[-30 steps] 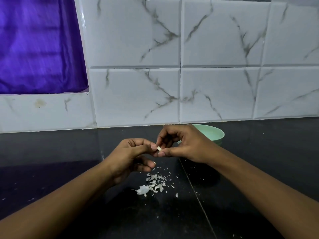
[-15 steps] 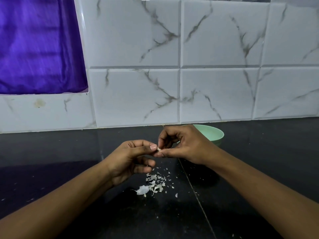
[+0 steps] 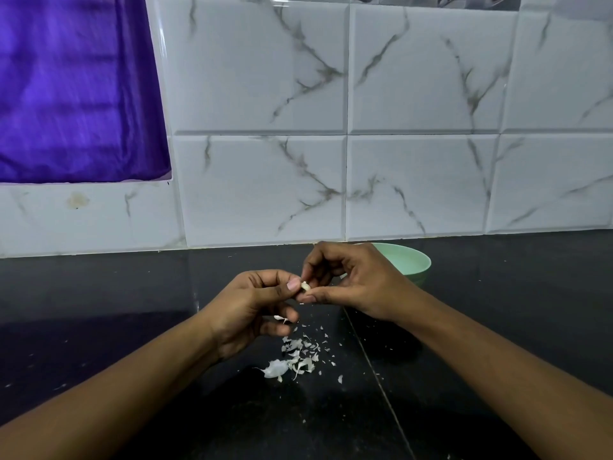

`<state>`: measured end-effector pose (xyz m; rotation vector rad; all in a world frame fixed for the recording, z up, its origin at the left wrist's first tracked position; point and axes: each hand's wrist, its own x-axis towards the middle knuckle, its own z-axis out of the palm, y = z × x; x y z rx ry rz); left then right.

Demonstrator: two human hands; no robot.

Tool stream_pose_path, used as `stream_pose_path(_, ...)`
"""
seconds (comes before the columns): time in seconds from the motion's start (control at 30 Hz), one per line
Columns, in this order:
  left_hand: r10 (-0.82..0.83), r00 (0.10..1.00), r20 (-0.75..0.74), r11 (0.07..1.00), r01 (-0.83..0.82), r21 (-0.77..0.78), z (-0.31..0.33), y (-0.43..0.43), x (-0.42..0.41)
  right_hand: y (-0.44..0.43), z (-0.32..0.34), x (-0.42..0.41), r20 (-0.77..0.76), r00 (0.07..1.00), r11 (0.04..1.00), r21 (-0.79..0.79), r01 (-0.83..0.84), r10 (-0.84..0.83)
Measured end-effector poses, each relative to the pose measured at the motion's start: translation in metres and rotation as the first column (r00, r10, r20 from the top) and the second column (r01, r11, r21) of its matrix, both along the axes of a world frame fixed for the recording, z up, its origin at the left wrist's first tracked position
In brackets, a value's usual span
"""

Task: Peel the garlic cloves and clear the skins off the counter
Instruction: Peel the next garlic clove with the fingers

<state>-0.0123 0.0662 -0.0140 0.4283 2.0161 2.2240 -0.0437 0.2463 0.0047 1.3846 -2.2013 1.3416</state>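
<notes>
garlic clove point(image 3: 305, 286), small, light, likely slick, pinched between fingers of left hand point(image 3: 253, 305) and right hand point(image 3: 356, 282); best gripped firmly by its ends.

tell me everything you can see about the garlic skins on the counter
The garlic skins are thin, papery white flakes lying loose on the black counter, near the left hand. One larger curled piece sits at the pile's near left edge; tiny chips scatter toward the back and right. No hand touches the pile.
</notes>
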Motion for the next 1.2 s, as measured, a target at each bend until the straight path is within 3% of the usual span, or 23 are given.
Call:
stream_pose_path(0.7, 0.075, 0.992, -0.101, 0.996, -0.08, -0.044, 0.0001, 0.001, -0.0009, -0.0018, -0.0034, -0.001, 0.08, 0.997, 0.999, -0.033, 0.003, 0.0)
stream_pose_path(1.2, 0.064, 0.997, -0.034, 0.997, -0.065, -0.03, 0.0034, -0.0009, -0.0002, -0.0022, -0.0037, 0.002, -0.042, 0.996, 0.996, -0.031, 0.081, -0.082)
